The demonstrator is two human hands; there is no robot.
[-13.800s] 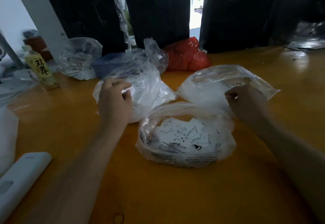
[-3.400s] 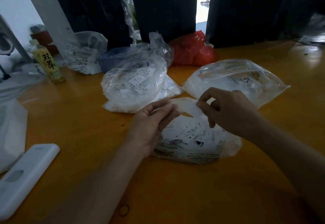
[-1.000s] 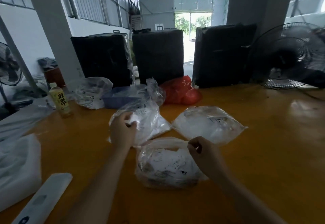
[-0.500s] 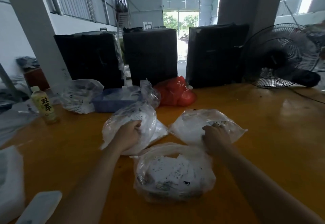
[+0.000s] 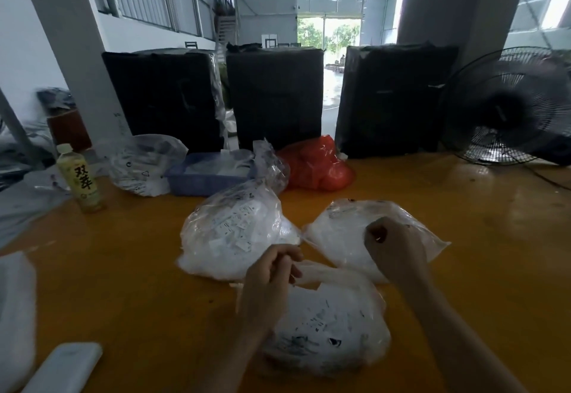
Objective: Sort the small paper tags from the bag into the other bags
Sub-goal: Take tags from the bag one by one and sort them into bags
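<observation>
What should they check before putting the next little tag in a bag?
1. Left hand at the near bag mouth: ok.
2. Tag pinched in left hand: cannot tell.
3. Right hand over the right bag: ok.
4. Tag in right hand: cannot tell, fingers curled.
5. Left bag within reach, beside the near bag: ok.
6. Right bag mouth open: cannot tell.

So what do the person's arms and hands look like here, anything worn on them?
Both forearms are bare as far as the frame shows: no sleeves, gloves, watch or bracelet in view. The left hand and right hand show no rings that I can make out, though the picture is dim and soft.
</observation>
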